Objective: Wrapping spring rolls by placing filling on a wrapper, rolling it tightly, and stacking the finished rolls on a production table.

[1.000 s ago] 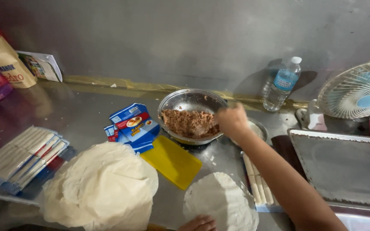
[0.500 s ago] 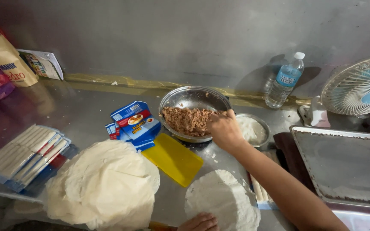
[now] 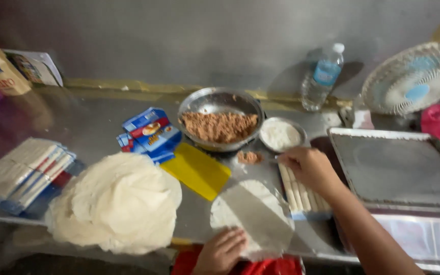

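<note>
My right hand (image 3: 309,168) grips a spoon carrying a lump of brown filling (image 3: 249,157), held just in front of the metal bowl (image 3: 215,97) of the same minced filling. Below it a round pale wrapper (image 3: 253,214) lies flat on the steel counter. My left hand (image 3: 221,252) rests open on the wrapper's near edge, fingers spread. A small bowl (image 3: 280,135) of white paste stands right beside the big bowl.
A tall stack of wrappers (image 3: 118,201) sits at the near left, with a yellow scraper (image 3: 197,170) and blue packets (image 3: 148,132) beside it. Finished rolls (image 3: 301,196) lie by a metal tray (image 3: 398,168). A water bottle (image 3: 322,76) and a fan (image 3: 411,76) stand at the back.
My right hand has drawn back from the filling bowl toward me, bringing a scoop of filling over the counter near the wrapper. My left hand has come further onto the wrapper.
</note>
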